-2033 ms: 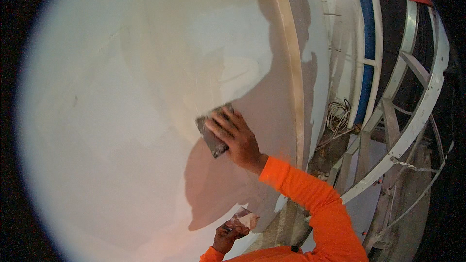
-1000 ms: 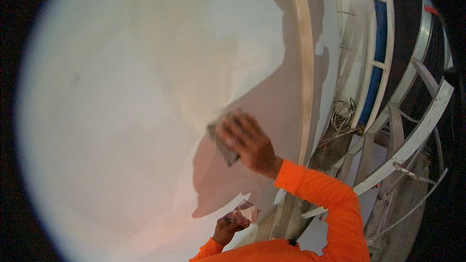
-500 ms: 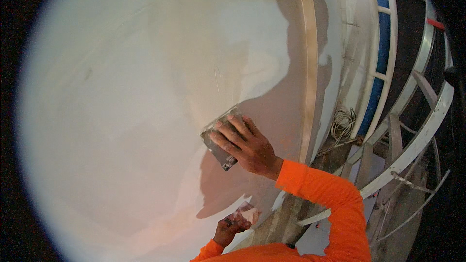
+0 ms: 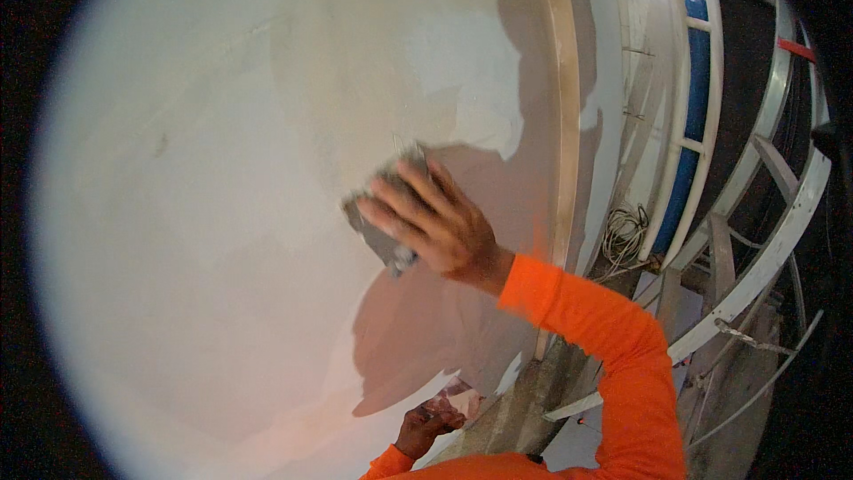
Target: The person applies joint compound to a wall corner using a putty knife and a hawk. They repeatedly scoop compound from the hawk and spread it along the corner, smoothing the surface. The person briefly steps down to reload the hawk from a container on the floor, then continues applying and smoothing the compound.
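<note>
My right hand (image 4: 440, 227) is pressed flat-fingered over a grey rectangular spreader (image 4: 378, 236), holding it against a large pale curved panel (image 4: 222, 169). The spreader has light smears along its edges and is blurred by motion. Lower down, close to my body, my left hand (image 4: 426, 422) is closed around a small flat pale-pink piece (image 4: 464, 399); its exact kind cannot be made out. Beige patches and a thin scratch-like line show on the panel near the spreader.
A beige strip (image 4: 566, 124) runs up the panel's right part, crossed by my shadow. Farther right are a white-and-blue rail frame (image 4: 695, 142), a coiled cable (image 4: 625, 231) and a metal ladder-like frame (image 4: 746, 284). Dusty flooring (image 4: 524, 400) lies below.
My right hand has slid the spreader up and slightly left across the panel. The left hand, still gripping the pale-pink piece, has shifted slightly right and down.
</note>
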